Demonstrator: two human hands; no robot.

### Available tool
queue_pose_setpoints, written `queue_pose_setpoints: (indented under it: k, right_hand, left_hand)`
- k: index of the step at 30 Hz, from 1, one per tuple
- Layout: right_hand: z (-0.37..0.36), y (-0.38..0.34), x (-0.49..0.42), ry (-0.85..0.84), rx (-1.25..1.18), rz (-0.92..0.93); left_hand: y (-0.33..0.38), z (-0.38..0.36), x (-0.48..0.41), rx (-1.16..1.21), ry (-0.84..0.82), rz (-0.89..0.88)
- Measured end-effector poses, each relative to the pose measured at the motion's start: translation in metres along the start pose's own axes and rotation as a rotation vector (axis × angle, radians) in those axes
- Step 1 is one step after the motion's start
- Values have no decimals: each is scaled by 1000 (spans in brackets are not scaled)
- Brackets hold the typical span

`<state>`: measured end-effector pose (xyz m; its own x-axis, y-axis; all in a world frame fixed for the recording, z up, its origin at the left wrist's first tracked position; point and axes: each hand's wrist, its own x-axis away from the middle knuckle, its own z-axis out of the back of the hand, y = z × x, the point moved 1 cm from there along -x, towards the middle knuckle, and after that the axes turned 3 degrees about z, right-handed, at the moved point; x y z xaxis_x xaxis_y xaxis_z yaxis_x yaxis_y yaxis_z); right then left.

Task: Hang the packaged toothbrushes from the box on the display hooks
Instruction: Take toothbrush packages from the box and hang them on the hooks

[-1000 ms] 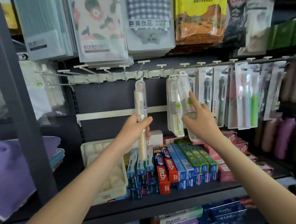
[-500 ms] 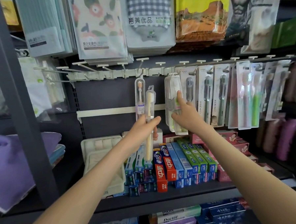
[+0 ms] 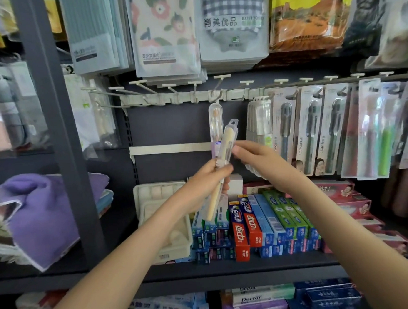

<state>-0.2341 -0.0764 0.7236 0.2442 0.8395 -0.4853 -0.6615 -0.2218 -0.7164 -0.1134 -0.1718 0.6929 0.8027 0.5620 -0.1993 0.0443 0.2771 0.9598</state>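
My left hand (image 3: pixel 208 181) grips a clear-cased cream toothbrush (image 3: pixel 225 151) by its middle, tilted with the hang tab up and to the right. My right hand (image 3: pixel 257 157) reaches in from the right, its fingertips at the case's side. Just behind, another clear-cased toothbrush (image 3: pixel 215 123) hangs from a hook on the cream hook rail (image 3: pixel 186 98). A bunch of clear toothbrush cases (image 3: pixel 258 123) hangs on the hook to its right. The box is not in view.
Carded toothbrushes (image 3: pixel 310 130) fill the hooks to the right; the hooks to the left (image 3: pixel 138 85) are bare. Packaged towels (image 3: pixel 165 31) hang above. Toothpaste boxes (image 3: pixel 249 223) and a cream tray (image 3: pixel 163 218) stand on the shelf below. A grey upright post (image 3: pixel 54 115) and purple towels (image 3: pixel 43 210) are at left.
One clear case now hangs on the hook where my left hand held it up. That hand lowered with a second case. My right hand left the hanging bunch and came across to this case.
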Motion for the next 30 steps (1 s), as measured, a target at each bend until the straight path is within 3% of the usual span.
queue_pose_setpoints:
  k: [2, 8, 11, 15, 18, 30]
  right_hand:
    - [-6, 0, 0, -59, -87, 0]
    - [-12, -8, -4, 46, -183, 1]
    - [-18, -15, -12, 187, -136, 35]
    - [-30, -31, -33, 346, 326, 135]
    - [-39, -39, -50, 369, 514, 104]
    - [-61, -53, -84, 449, 613, -65]
  left_hand:
    - [1, -1, 0, -96, -51, -44]
    - [11, 4, 3, -241, -102, -84]
    - [10, 10, 1, -445, 12, -132]
    - [6, 23, 3, -465, 119, -112]
    - [12, 38, 4, -506, 228, -162]
    - [46, 109, -7, -1012, 661, -429]
